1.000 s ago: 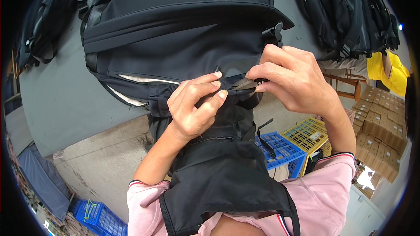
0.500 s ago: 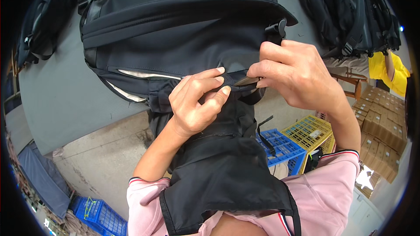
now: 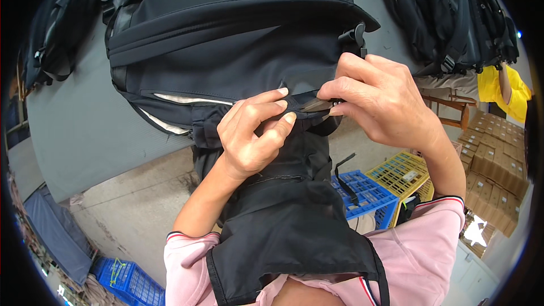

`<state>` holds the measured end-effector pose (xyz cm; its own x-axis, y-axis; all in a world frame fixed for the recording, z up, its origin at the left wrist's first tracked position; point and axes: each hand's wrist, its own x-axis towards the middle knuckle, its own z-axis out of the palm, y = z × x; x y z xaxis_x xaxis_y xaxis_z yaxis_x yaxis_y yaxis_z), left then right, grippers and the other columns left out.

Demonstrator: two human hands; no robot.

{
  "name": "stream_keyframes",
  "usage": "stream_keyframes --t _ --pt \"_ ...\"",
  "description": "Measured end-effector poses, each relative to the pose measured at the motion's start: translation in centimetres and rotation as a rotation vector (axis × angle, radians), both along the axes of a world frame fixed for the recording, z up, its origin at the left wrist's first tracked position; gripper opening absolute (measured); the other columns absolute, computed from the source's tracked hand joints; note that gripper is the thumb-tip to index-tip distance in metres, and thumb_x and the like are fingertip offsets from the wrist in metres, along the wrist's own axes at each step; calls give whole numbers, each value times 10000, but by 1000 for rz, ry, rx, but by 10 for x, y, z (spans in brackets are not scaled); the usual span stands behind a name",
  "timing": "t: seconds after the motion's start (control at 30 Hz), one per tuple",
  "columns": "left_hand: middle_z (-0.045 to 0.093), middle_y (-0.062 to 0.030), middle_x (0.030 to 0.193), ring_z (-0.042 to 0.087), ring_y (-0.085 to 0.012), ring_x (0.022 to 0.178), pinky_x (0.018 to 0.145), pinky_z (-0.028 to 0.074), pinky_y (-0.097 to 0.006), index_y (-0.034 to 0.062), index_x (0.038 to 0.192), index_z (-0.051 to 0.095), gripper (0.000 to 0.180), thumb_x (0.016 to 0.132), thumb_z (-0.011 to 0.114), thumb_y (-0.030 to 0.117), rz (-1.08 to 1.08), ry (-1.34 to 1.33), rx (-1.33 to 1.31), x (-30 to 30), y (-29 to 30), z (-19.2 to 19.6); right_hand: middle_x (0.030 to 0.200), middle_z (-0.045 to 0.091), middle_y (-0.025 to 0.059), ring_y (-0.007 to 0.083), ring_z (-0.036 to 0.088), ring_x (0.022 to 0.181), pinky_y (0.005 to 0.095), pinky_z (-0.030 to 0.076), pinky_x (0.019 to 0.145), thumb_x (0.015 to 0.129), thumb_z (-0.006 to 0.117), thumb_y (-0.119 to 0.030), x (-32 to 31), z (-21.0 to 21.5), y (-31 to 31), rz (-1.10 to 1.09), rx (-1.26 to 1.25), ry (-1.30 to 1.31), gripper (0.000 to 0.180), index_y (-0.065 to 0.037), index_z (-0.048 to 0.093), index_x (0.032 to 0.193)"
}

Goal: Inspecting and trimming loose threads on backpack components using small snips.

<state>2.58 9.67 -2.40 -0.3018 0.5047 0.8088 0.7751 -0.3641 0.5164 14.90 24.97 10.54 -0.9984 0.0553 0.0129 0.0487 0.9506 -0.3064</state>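
Tbl [image 3: 96, 130]: 1, grey top, lg, flat; edge bends in fisheye view. Directly on it:
– Lg blk backpack [image 3: 226, 59], ctr, lying flat, near side at tbl edge.
– Blk bag [image 3: 62, 17], far L, w/ straps & buckles, apart fr. ctr item.
– Grp blk bags [image 3: 453, 17], far R, close together, qty unclear, also apart fr. ctr item.

Flr [image 3: 130, 204]: grey, concrete-like, marked. On it:
– Blue plastic crate [image 3: 133, 283], lower L.
– R side: blue crate [image 3: 362, 190] just beside yel. crate [image 3: 402, 171]; bases partly hidden.
– Brn cartons [image 3: 493, 164], far R, stacked; base unclear.
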Motion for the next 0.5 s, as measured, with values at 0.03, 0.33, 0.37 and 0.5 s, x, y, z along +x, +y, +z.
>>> stream_keyframes --t 0.03,0.33,0.37,0.5 --pt "587 -77 762 678 -258 739 518 499 -268 54 746 621 176 631 723 -32 -3 1 -1 0 0 0 817 492 23 219 530 637 334 420 570 666 712 -117 -2 2 1 45 45 -4 217 -105 575 833" --pt "587 -79 762 676 -257 734 503 485 -267 54 746 624 176 629 724 -32 -3 -15 -1 0 -1 0 785 490 29 200 530 592 317 424 550 630 666 -119 -4 -1 -3 149 134 118 191 -87 576 796" --pt "586 -79 763 676 -257 734 501 484 -266 55 746 624 178 629 722 -35 2 -13 9 1 -1 0 784 495 31 196 534 593 312 425 546 634 676 -109 0 -6 -5 65 128 142 190 -89 587 800" --pt "585 -78 763 677 -259 734 499 483 -266 57 750 623 179 633 713 -44 -7 -14 9 0 0 0 739 514 68 221 516 600 297 421 544 637 716 0 10 -12 -6 -233 -226 242 259 -13 637 883"
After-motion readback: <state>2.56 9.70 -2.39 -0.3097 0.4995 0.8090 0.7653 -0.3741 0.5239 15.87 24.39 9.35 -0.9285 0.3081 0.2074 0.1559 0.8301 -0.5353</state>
